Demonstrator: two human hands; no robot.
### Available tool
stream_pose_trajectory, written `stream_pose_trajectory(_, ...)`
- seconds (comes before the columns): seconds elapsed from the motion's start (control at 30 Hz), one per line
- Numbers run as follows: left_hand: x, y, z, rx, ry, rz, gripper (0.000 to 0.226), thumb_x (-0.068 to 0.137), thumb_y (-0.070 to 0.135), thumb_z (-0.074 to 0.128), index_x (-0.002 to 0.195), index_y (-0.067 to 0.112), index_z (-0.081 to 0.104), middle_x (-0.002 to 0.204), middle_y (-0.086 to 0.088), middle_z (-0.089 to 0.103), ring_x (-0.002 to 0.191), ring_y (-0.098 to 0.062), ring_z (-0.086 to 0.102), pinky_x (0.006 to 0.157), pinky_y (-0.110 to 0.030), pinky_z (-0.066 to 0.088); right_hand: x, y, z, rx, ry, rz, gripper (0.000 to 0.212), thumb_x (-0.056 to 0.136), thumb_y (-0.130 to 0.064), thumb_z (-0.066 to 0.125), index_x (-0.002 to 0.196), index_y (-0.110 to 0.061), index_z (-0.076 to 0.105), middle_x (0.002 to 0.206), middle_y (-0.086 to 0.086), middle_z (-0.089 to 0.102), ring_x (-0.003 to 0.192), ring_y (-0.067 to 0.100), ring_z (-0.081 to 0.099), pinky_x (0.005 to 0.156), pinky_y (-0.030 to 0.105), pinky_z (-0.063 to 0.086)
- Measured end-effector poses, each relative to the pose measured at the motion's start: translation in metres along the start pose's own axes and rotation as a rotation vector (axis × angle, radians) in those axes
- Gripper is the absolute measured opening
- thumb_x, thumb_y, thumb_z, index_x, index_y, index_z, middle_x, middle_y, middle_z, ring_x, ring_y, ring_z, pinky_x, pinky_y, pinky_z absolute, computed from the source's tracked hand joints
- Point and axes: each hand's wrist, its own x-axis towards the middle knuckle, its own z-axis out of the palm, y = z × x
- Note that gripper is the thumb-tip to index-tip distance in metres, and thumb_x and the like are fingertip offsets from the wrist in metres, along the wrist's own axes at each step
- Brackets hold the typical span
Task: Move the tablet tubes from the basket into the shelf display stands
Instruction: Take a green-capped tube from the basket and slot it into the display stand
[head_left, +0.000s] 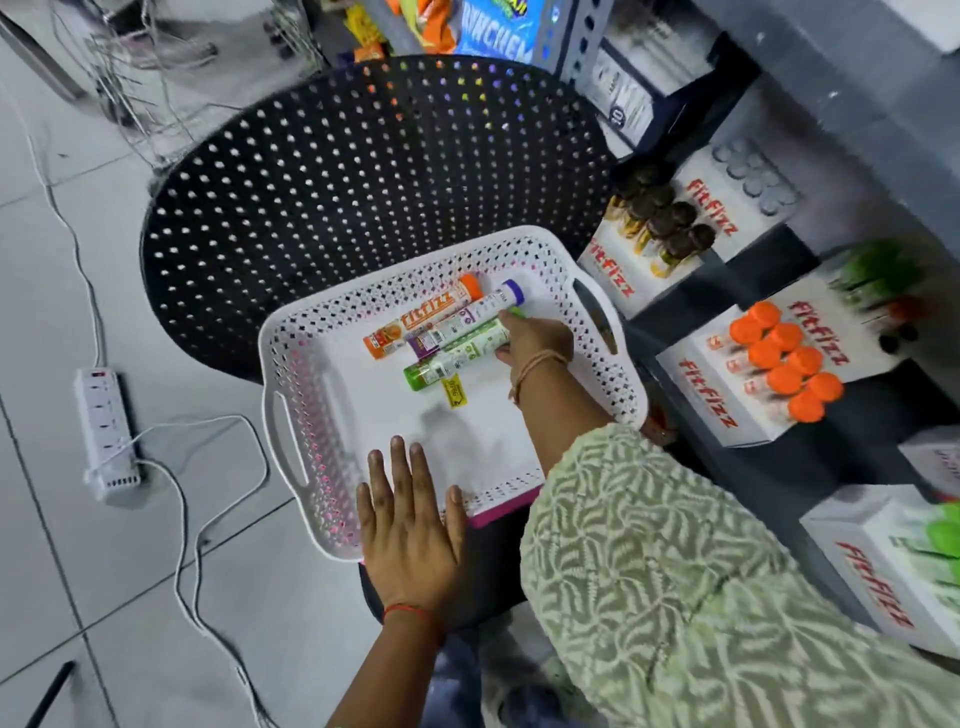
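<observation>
Basket (291, 364): 3 tubes left for you (orange, purple, green).
Stands (727, 395): mostly filled.
Left hand (410, 525): flat, released, on rim.
Right hand (535, 340): closing on green tube (457, 353).

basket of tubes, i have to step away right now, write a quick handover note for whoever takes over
Left hand: flat and open on the near rim of the white basket, steadying it.
Right hand: inside the basket, fingers closing on the green tube; not lifted yet.
Also in the basket: orange tube and purple tube, lying side by side.
Done: the orange stand looks well filled.
Left: move all three tubes to matching shelf stands on the right.
</observation>
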Motion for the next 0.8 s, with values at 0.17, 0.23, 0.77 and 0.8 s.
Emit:
stream_pose_trajectory(0.17, 0.001, 0.005, -0.012, -0.019, -0.098, -0.017, 0.076, 0.084, 0.052, 0.004, 0.137, 0.004, 0.031, 0.149, -0.017, 0.029, 0.14, -0.029, 0.014, 0.115, -0.041, 0.007, -0.057, -0.021, -0.064, 0.207, 0.008, -0.119, 0.033, 0.076, -0.003, 0.071, 0.102, 0.012, 0.06, 0.088, 0.02, 0.061, 0.071, 0.027, 0.059, 0.077, 0.045, 0.057)
stream_pose_trajectory(0.23, 0.001, 0.016, -0.021, -0.058, -0.126, 0.005, 0.08, 0.08, 0.051, 0.004, 0.138, 0.003, 0.028, 0.15, -0.018, 0.025, 0.142, -0.031, 0.012, 0.116, -0.045, 0.011, -0.083, -0.039, -0.102, 0.295, 0.025, -0.176, 0.031, 0.076, -0.001, 0.07, 0.103, 0.011, 0.059, 0.09, 0.022, 0.061, 0.075, 0.028, 0.059, 0.071, 0.042, 0.056)
stream_pose_trajectory(0.77, -0.097, 0.361, -0.089, -0.373, -0.08, 1.153, 0.052, 0.092, 0.031, 0.034, 0.131, -0.002, 0.04, 0.14, -0.024, 0.041, 0.13, -0.044, 0.034, 0.111, -0.044, 0.024, -0.27, -0.115, -0.493, 0.363, 0.673, -0.756, 0.026, 0.069, -0.004, 0.076, 0.063, -0.02, 0.056, 0.066, 0.01, 0.06, 0.04, 0.003, 0.057, 0.037, 0.015, 0.045)
stream_pose_trajectory(0.8, -0.105, 0.373, -0.087, -0.359, -0.095, 1.178, 0.05, 0.094, 0.028, 0.037, 0.135, -0.001, 0.035, 0.144, -0.022, 0.035, 0.135, -0.04, 0.027, 0.113, -0.045, 0.019, -0.275, -0.12, -0.509, 0.316, 0.714, -0.767, 0.028, 0.067, -0.006, 0.078, 0.063, -0.02, 0.055, 0.067, 0.011, 0.059, 0.042, 0.007, 0.058, 0.036, 0.015, 0.043)
